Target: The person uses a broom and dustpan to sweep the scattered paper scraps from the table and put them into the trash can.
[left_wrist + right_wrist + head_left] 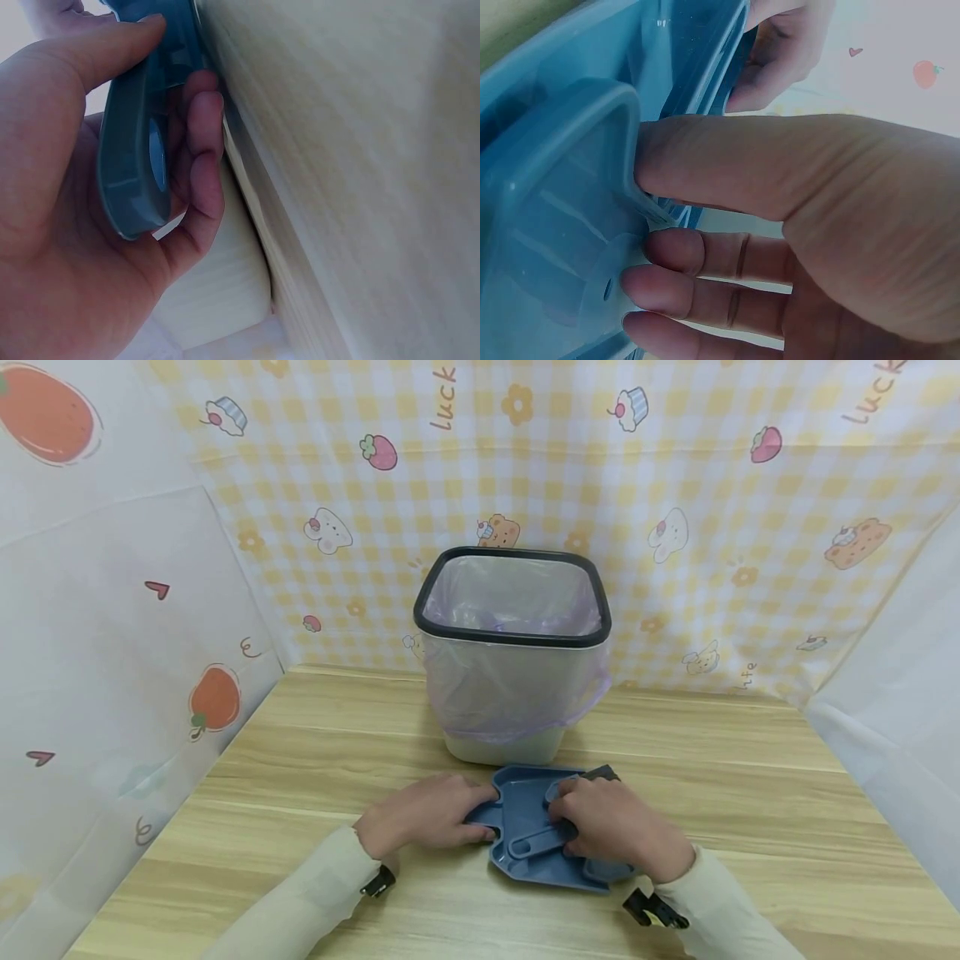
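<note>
A blue dustpan [525, 797] lies on the table in front of the bin. My left hand [435, 810] grips its handle [131, 165], thumb on one side and fingers curled round the other. On the pan sits a blue hand brush, its handle [536, 843] pointing left toward my left hand. My right hand [611, 827] holds the brush by its head [562, 217], thumb and fingertips against the blue back. Dark bristles [603, 772] show beyond the knuckles; most of the brush head is hidden under the hand in the head view.
A pale bin [502, 689] with a dark rim and a thin purplish liner stands just behind the dustpan. The wood-grain table [735, 793] runs back to a yellow checked cloth [720, 468], with white cloth [112, 635] at the sides.
</note>
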The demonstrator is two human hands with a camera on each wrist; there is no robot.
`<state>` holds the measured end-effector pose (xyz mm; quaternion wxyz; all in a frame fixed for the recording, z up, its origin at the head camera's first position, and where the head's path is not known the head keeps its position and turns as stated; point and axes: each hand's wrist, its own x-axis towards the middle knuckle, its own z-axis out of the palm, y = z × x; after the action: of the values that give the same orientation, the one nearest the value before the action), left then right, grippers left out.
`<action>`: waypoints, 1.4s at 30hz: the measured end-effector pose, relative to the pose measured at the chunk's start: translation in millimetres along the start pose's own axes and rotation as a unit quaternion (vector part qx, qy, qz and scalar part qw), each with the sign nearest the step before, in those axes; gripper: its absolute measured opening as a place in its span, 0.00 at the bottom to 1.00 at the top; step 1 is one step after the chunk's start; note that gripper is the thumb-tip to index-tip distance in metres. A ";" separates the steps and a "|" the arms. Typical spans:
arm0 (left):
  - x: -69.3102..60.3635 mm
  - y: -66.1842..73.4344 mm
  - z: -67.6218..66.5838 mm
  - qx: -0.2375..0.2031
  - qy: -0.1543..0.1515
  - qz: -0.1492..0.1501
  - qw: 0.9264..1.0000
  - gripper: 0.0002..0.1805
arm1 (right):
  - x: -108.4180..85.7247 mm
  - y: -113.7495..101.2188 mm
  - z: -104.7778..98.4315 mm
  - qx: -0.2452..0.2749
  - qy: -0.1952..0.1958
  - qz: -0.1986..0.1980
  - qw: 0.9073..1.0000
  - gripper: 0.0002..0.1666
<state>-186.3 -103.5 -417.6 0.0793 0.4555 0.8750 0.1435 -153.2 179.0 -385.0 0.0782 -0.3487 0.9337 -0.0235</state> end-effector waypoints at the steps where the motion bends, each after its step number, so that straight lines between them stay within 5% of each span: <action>1: -0.1 0.0 -0.2 -0.001 0.000 0.000 1.000 0.13 | 0.0 0.1 0.2 0.002 -0.002 0.001 1.000 0.18; 42: -0.2 -1.2 0.4 0.005 -0.002 -0.010 1.000 0.15 | 1.5 2.0 0.9 0.015 0.001 -0.009 1.000 0.17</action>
<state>-187.1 -104.3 -418.3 0.0803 0.4476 0.8800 0.1375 -155.5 179.6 -386.4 0.0821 -0.3560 0.9301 -0.0391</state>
